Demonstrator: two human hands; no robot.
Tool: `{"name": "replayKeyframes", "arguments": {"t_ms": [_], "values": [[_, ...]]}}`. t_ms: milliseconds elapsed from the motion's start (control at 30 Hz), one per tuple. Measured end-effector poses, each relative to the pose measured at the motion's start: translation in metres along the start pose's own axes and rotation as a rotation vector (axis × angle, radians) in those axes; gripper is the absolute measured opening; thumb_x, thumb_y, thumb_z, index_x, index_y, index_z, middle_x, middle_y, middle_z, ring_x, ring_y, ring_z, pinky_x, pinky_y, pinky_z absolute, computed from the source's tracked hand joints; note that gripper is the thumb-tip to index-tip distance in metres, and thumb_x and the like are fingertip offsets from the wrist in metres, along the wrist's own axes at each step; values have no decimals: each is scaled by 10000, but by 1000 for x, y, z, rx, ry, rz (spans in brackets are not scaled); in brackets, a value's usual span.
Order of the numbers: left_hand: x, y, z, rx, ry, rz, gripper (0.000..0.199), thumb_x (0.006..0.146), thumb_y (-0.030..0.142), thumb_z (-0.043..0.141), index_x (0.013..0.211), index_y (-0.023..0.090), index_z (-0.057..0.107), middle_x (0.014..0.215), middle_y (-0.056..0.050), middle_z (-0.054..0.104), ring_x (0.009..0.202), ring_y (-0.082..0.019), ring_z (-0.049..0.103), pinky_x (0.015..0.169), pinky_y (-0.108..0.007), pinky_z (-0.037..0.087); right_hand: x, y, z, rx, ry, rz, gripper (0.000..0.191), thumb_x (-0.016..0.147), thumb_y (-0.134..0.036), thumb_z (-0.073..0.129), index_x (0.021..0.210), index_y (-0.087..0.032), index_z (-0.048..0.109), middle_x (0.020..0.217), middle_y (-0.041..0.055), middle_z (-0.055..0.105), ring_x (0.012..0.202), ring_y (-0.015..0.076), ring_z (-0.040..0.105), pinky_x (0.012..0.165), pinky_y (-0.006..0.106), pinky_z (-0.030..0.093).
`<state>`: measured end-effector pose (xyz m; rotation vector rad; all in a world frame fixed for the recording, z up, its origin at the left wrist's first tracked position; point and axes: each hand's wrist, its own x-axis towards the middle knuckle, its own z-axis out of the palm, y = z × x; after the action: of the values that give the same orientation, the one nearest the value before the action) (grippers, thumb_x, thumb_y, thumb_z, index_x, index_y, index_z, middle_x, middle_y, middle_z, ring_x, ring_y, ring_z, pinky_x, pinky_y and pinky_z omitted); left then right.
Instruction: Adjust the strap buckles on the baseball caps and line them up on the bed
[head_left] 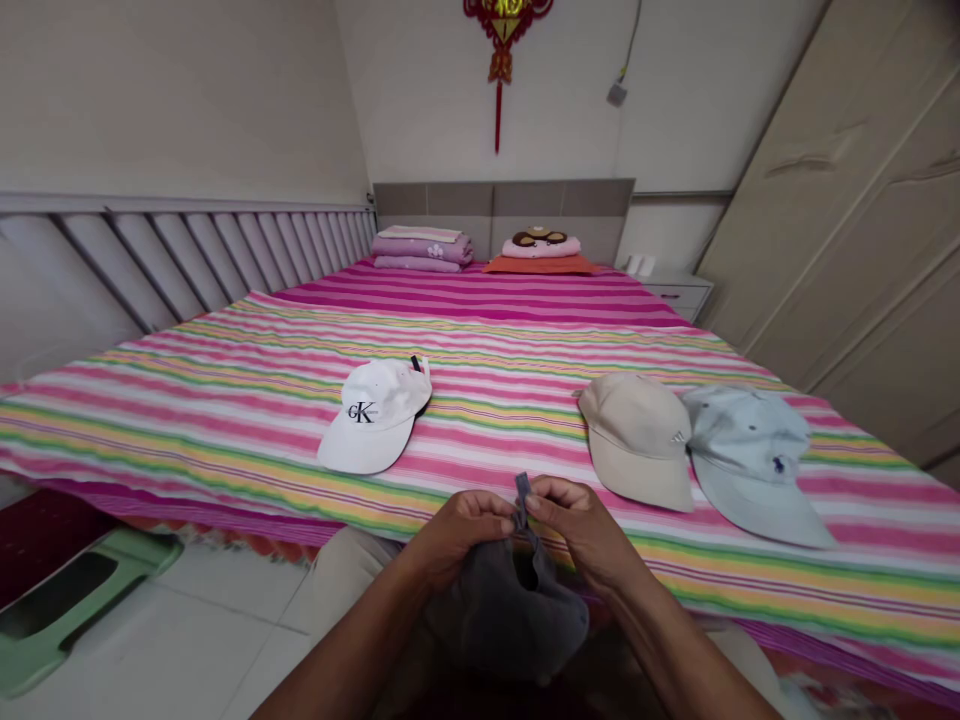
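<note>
A dark grey cap (517,620) is held low at the bed's front edge, its back opening and strap facing up. My left hand (471,530) pinches the strap from the left. My right hand (571,515) pinches the strap's other side, and the strap's loose end sticks up between both hands. Beyond them, a white cap (379,415) with black letters lies on the striped bedspread to the left. To the right are a beige cap (637,440) and a light blue cap (754,460), side by side and touching.
The striped bed (480,350) fills the middle, with folded bedding (424,248) and a pink pillow (541,246) by the headboard (450,205). A green stool (82,600) stands at the lower left. A white nightstand (679,292) is at the back right.
</note>
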<state>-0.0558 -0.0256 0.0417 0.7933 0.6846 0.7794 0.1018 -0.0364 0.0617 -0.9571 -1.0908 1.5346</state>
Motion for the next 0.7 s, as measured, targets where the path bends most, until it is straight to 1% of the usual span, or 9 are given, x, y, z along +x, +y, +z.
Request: {"name": "replayKeyframes", "arguments": {"t_ms": [167, 300, 400, 600, 700], "values": [[1, 1, 0, -2, 8, -22, 165, 551, 140, 702, 696, 98, 638, 602, -31, 643, 500, -93, 564, 509, -192, 409, -1, 3, -1, 63, 0, 10, 308, 560, -431, 731, 612, -168, 580, 519, -36, 485, 464, 88, 371, 491, 249, 322], [2, 1, 1, 7, 6, -38, 150, 549, 123, 686, 689, 101, 636, 582, -27, 634, 476, -85, 549, 496, -185, 397, -1, 6, 0, 139, -36, 15, 281, 576, -393, 736, 635, -172, 572, 522, -36, 495, 461, 88, 379, 477, 236, 314], [2, 0, 0, 32, -27, -34, 146, 579, 135, 682, 714, 97, 642, 602, -34, 631, 503, -83, 546, 526, -191, 394, -2, 6, 0, 153, -34, 5, 261, 597, -371, 727, 647, -165, 573, 556, -27, 523, 461, 76, 379, 458, 215, 291], [2, -4, 0, 62, -84, -13, 151, 614, 183, 687, 732, 97, 648, 606, -27, 607, 546, -88, 529, 572, -215, 382, -4, 4, 0, 196, -30, 4, 269, 646, -390, 690, 636, -164, 544, 579, -7, 568, 454, 67, 398, 448, 198, 269], [2, -5, 1, 62, -76, -15, 164, 603, 203, 698, 717, 97, 646, 595, -19, 595, 547, -92, 523, 574, -222, 376, -5, 5, 0, 177, -13, -11, 286, 653, -411, 678, 642, -169, 525, 564, -12, 551, 450, 71, 379, 446, 206, 254]]}}
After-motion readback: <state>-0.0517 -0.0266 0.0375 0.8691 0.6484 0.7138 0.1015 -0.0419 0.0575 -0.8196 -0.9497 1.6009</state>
